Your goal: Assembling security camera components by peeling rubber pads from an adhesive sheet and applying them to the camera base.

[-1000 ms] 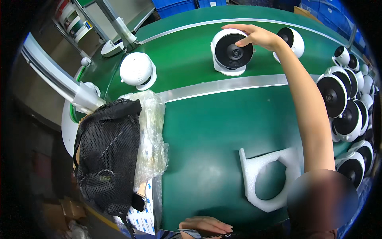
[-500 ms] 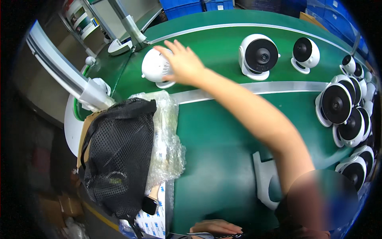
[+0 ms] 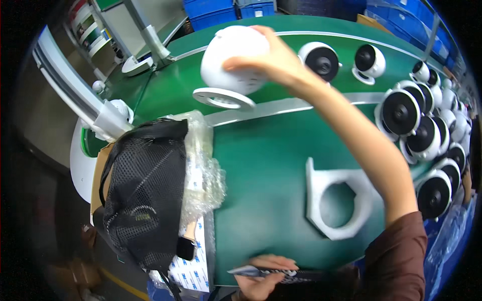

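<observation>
Green workbench surface extends beneath both hands, crossed by metal strips. The right hand grips a spherical white camera between thumb and fingers, base tilted, to the left of two standing black-faced cameras. The left hand is partly curled at the lower edge against a thin dark item; whether it grips this item cannot be determined. A white foam insert lies right of a black mesh bag and clear bubble wrap.
</observation>
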Demonstrator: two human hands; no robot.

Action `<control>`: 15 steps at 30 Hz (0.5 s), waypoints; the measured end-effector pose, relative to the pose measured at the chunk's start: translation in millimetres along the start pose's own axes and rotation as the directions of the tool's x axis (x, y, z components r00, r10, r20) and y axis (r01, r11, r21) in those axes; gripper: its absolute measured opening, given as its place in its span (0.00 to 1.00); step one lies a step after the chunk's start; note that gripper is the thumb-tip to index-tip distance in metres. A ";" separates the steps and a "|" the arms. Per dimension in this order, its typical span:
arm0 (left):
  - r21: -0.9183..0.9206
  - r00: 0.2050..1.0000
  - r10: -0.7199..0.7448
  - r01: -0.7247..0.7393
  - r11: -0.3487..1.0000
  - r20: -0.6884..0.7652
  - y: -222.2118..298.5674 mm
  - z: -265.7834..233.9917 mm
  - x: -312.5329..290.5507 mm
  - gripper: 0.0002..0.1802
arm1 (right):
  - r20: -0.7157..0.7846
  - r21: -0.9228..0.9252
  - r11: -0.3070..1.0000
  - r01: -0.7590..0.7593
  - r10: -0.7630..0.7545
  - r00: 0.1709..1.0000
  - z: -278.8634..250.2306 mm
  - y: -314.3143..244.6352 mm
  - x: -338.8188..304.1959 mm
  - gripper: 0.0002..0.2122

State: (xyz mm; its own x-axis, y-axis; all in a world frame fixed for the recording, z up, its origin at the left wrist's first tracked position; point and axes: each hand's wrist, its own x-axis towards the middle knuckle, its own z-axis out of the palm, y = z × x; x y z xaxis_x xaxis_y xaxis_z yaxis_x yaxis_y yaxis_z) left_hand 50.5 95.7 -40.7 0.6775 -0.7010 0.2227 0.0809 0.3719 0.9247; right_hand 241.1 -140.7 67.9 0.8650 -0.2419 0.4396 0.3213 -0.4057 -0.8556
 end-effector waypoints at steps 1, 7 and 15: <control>-0.008 0.963 0.066 -0.070 0.997 -0.262 -2.2 18.2 -4.3 0.08 | 0.035 0.052 0.998 -0.033 0.031 0.999 -19.1 -21.4 -25.3 0.38; 0.039 0.946 0.074 -0.064 0.997 -0.316 -4.2 38.3 10.0 0.25 | 0.281 0.411 0.749 -0.520 0.439 0.853 -120.4 -48.1 -180.5 0.15; 0.038 0.989 0.098 -0.094 0.995 -0.107 0.7 84.1 33.0 0.35 | 0.012 -0.683 0.688 -0.245 0.347 0.938 -111.0 -42.3 -218.7 0.24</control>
State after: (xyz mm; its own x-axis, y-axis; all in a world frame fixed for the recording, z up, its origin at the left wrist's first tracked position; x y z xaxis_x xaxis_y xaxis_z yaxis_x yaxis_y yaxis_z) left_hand 11.5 21.7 -6.7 0.7563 -0.5923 0.2778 -0.0111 0.4130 0.9107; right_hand -4.5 -168.5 38.3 0.9275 -0.3566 0.1124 -0.2543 -0.8219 -0.5098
